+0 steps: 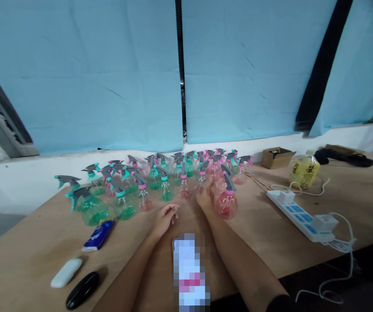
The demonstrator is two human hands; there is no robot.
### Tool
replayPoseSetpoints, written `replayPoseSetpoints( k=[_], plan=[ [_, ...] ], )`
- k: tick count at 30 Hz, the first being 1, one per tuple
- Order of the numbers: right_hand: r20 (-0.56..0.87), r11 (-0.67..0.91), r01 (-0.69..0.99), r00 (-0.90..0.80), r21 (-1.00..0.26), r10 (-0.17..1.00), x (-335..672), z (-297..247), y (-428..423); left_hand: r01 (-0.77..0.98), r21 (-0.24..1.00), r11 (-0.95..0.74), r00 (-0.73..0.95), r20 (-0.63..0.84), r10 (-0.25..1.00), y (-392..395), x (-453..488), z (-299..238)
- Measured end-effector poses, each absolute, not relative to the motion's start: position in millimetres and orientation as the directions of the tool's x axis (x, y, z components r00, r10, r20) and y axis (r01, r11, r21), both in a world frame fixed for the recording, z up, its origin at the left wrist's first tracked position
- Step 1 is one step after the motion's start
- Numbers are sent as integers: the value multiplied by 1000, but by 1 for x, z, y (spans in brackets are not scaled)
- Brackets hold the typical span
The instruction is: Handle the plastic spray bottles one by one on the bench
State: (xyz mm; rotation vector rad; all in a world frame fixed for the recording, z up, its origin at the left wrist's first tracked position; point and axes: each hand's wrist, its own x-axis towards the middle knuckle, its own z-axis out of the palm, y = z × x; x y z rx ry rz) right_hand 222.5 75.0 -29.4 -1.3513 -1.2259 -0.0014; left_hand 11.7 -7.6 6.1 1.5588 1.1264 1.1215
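Pink spray bottle (pixel 227 203), stood on the table (pixel 37 247) before the clustered bottles (pixel 160 177), is apparently steadied by the right hand (pixel 206 198) cupped at its side, grip unclear; left hand (pixel 166 216) is rested empty, loosely curled.

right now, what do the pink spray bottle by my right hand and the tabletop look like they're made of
Pink spray bottle, beside the right hand: likely clear pink-tinted plastic, glossy; you can see through the body and it catches highlights. Its grey trigger head looks like opaque matte plastic. Tabletop: probably plywood or similar board, light brown, matte, faint grain showing.
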Motion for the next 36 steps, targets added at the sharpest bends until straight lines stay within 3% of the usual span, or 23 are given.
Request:
replayPoseSetpoints(
  k=[6, 13, 23, 30, 33, 36],
  plan=[
    [626, 301, 595, 470, -746, 622, 221, -26, 73, 177, 961, -213, 191, 179, 965, -7, 11, 4],
    [598, 122, 659, 570, -743, 564, 211, -4, 51, 197, 958, -209, 190, 171, 967, -5, 11, 3],
    [535, 162, 583, 553, -796, 638, 206, 9, 43, 189, 960, -205, 188, 170, 967, -8, 12, 7],
    [534, 119, 633, 521, -765, 665, 195, 16, 33, 199, 958, -207, 178, 173, 969, -10, 12, 8],
    [556, 170, 627, 492, -760, 670, 192, 16, 30, 196, 958, -210, 182, 175, 968, -9, 12, 7],
    [593, 321, 548, 441, -772, 674, 188, 15, 28, 187, 958, -217, 186, 183, 965, -7, 11, 5]
  ],
)
